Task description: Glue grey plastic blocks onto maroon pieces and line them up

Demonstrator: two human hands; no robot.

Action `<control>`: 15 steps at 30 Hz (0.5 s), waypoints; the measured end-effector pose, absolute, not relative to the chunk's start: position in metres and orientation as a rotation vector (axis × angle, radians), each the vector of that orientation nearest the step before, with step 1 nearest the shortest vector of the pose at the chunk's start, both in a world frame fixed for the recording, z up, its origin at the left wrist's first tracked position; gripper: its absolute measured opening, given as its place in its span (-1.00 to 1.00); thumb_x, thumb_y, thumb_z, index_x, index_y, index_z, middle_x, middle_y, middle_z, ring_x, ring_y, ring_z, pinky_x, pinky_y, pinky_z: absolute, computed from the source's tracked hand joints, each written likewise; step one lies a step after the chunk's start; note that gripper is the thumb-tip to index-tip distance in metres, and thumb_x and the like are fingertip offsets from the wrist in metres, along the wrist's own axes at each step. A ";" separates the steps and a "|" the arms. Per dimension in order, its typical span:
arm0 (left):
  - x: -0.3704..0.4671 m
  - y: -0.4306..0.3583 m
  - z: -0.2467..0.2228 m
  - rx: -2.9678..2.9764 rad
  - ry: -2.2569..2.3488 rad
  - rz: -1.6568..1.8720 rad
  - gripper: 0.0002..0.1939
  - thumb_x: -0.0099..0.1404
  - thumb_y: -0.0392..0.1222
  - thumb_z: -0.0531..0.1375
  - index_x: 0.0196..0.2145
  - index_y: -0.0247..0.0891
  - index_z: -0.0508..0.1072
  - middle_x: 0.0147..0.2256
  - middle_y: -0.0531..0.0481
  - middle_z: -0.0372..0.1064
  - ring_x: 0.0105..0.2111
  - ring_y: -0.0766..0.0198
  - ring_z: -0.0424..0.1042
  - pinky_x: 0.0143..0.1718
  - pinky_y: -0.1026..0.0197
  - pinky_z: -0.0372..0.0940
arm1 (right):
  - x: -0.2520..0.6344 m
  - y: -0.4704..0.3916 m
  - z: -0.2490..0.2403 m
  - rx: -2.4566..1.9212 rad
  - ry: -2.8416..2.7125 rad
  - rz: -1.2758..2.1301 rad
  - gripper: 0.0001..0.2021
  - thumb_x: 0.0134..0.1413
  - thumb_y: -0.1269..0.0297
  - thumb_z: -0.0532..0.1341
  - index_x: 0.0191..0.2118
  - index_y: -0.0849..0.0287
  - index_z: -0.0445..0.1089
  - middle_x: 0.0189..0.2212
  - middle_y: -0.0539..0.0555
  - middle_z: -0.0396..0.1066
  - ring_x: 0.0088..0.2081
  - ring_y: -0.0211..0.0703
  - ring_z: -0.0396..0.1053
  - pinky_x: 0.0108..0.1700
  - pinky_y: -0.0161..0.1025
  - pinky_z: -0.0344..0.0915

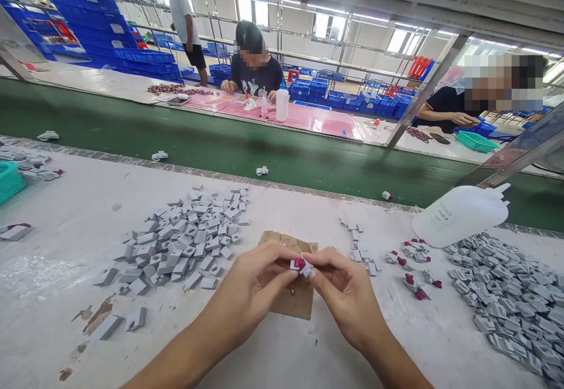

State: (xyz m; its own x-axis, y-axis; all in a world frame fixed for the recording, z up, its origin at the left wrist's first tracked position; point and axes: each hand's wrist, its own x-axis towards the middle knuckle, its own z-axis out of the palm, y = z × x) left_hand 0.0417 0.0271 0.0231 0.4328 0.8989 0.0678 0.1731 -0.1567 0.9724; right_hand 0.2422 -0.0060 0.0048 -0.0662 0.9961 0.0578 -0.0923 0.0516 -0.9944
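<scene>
Between the fingertips of both hands is a small grey and dark-red plastic part (301,265). My left hand (259,271) pinches its left side, and my right hand (339,277) pinches its right side. The fingers partly cover it. Beneath the hands lies a piece of brown cardboard (295,307) with shiny wet-looking spots. To the left spreads a heap of grey angled blocks (185,236), some with holes. On the right are several grey and red parts (416,251) and a large pile of grey pieces (511,301).
A translucent plastic bottle (460,215) lies tilted beside the right pile. Beyond the white table runs a green conveyor belt (211,157) carrying several small parts. A teal basket (11,181) sits at the left edge. Two people sit across the belt; another stands behind. A metal post (427,89) rises at right.
</scene>
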 end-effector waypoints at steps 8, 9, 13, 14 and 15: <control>0.060 0.073 0.052 1.789 1.099 0.702 -0.87 0.45 -0.16 0.23 -0.11 -0.11 0.60 -0.25 0.02 0.67 -0.23 0.13 0.66 -0.15 0.13 0.54 | 0.282 0.037 0.023 -1.481 -1.550 0.923 -0.74 0.38 0.11 0.34 0.06 0.03 0.67 -0.04 0.11 0.71 -0.08 0.02 0.67 0.06 -0.07 0.60; 0.065 0.086 0.054 1.816 1.160 0.729 -0.86 0.44 -0.19 0.24 -0.11 -0.11 0.59 -0.24 0.03 0.66 -0.21 0.14 0.65 -0.11 0.12 0.53 | 0.296 0.053 0.025 -1.627 -1.544 0.753 -0.74 0.39 0.15 0.33 0.08 0.05 0.65 -0.03 0.12 0.70 -0.09 0.03 0.66 0.04 -0.05 0.60; 0.092 0.145 0.053 1.868 1.336 0.736 -0.90 0.43 -0.28 0.28 -0.12 -0.19 0.57 -0.09 -0.04 0.64 -0.05 0.12 0.60 0.03 0.07 0.50 | 0.361 0.125 0.026 -1.999 -1.318 0.375 -0.70 0.48 0.28 0.29 0.23 0.16 0.51 0.21 0.25 0.52 0.13 0.13 0.55 0.21 0.19 0.49; 0.103 0.159 0.051 1.874 1.362 0.696 -0.92 0.45 -0.25 0.30 -0.10 -0.22 0.57 -0.07 -0.06 0.62 -0.05 0.11 0.59 0.03 0.04 0.51 | 0.375 0.141 0.025 -2.068 -1.280 0.333 -0.68 0.48 0.25 0.32 0.25 0.14 0.49 0.25 0.23 0.49 0.16 0.14 0.52 0.21 0.20 0.49; 0.115 0.173 0.049 1.882 1.382 0.646 -0.88 0.48 -0.21 0.32 -0.07 -0.25 0.57 -0.05 -0.08 0.61 -0.04 0.11 0.59 0.02 0.01 0.52 | 0.387 0.154 0.023 -2.121 -1.261 0.312 -0.66 0.47 0.21 0.35 0.25 0.13 0.47 0.27 0.21 0.47 0.17 0.14 0.52 0.20 0.19 0.50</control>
State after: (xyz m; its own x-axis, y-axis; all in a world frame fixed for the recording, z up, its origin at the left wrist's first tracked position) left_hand 0.1148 0.1728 0.0490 0.3046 0.9524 -0.0125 0.6010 -0.1820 0.7782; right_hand 0.3866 0.1542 0.0231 0.5110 0.8517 0.1163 0.6989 -0.3329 -0.6331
